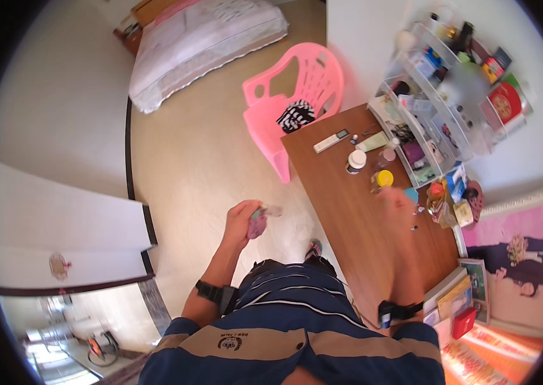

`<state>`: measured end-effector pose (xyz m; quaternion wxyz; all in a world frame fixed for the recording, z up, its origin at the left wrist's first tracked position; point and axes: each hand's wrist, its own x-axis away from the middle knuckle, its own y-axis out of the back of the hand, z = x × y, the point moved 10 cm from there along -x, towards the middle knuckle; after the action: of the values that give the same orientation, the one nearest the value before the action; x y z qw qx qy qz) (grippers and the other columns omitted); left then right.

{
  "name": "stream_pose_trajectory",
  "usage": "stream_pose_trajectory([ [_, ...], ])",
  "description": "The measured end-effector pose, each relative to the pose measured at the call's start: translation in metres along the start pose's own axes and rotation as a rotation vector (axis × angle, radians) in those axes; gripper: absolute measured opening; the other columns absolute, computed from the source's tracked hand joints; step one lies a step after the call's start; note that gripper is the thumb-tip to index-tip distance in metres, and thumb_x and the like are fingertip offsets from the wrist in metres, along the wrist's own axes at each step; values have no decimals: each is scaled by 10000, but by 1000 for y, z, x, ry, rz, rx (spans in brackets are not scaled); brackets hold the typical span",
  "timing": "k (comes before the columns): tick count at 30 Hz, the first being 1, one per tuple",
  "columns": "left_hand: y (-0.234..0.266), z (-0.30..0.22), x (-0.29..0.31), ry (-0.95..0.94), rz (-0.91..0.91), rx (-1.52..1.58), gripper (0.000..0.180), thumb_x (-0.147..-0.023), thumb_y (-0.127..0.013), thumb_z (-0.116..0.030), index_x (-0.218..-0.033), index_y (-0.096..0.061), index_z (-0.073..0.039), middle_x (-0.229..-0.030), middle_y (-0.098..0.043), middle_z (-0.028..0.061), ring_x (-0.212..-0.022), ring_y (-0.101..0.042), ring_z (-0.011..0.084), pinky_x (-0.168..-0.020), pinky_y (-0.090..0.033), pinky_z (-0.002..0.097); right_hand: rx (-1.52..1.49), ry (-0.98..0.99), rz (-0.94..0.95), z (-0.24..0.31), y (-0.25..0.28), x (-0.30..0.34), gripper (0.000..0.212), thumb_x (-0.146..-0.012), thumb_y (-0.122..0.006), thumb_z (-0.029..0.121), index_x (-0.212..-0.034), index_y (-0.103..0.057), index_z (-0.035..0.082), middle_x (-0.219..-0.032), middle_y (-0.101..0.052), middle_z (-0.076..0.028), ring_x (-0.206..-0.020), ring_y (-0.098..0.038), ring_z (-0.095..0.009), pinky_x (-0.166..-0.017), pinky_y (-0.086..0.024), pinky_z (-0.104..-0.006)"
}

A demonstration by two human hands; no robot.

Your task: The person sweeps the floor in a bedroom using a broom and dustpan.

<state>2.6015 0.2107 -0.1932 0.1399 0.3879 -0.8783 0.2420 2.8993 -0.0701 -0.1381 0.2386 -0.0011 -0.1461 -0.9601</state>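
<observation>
Gripping a purplish bundle (257, 226), your left hand (240, 220) hangs beside the desk (342, 208). Your blurred right hand (399, 206) is above it, grip unclear.

Short line of dark lettering is running along round crest (229, 342) on beige band of blue shirt (290, 321), letters blurring. Gold emblem (506, 102) is standing out on red package (497, 96) at upper right. Large character-like marks are covering orange-red sheet (477, 359) at lower right (bending near lens rim). Dark label (352, 169) is wrapping white bottle (357, 158) on brown surface (342, 212), print being too small for reading.
</observation>
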Motion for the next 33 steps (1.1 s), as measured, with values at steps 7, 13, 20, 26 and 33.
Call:
stream_pose_trajectory([
  [7,-21,-1,20,-83,-88,230,186,-919,-617,-195,-947,-650,-14,-867,-642,51,-711,-612,149,-602,-506,259,-107,272,477,64,-178,111,258,-882,-602,91,-1128,-611,15,-1080,-611,-159,-862,-631,-269,-817,-506,-389],
  [13,19,36,36,2,-286,594,148,-935,-581,-197,-960,-598,-52,-827,-607,77,-717,-611,188,-656,-531,322,151,946,416,108,-256,175,404,-760,-625,-11,-1163,-599,2,-1161,-555,-176,-1040,-568,-352,-846,-506,-371],
  [20,95,48,79,-66,-419,698,138,-937,-574,-204,-934,-579,-67,-791,-588,72,-713,-606,170,-650,-541,333,56,731,791,80,-318,208,224,-771,-661,15,-986,-600,12,-934,-591,-125,-775,-618,-267,-675,-518,-338],
  [26,184,73,148,-134,-506,753,145,-918,-597,-214,-953,-602,-74,-798,-616,67,-720,-616,168,-645,-534,317,-98,397,961,54,-359,247,189,-848,-637,71,-1014,-581,-1,-996,-603,-136,-834,-634,-232,-706,-534,-309],
  [33,255,75,228,-197,-574,634,127,-898,-628,-165,-914,-657,-42,-821,-648,50,-732,-626,140,-650,-515,270,-274,-496,1412,10,-464,385,378,-899,-602,83,-1232,-484,-54,-1106,-606,-120,-973,-632,-205,-829,-559,-327],
])
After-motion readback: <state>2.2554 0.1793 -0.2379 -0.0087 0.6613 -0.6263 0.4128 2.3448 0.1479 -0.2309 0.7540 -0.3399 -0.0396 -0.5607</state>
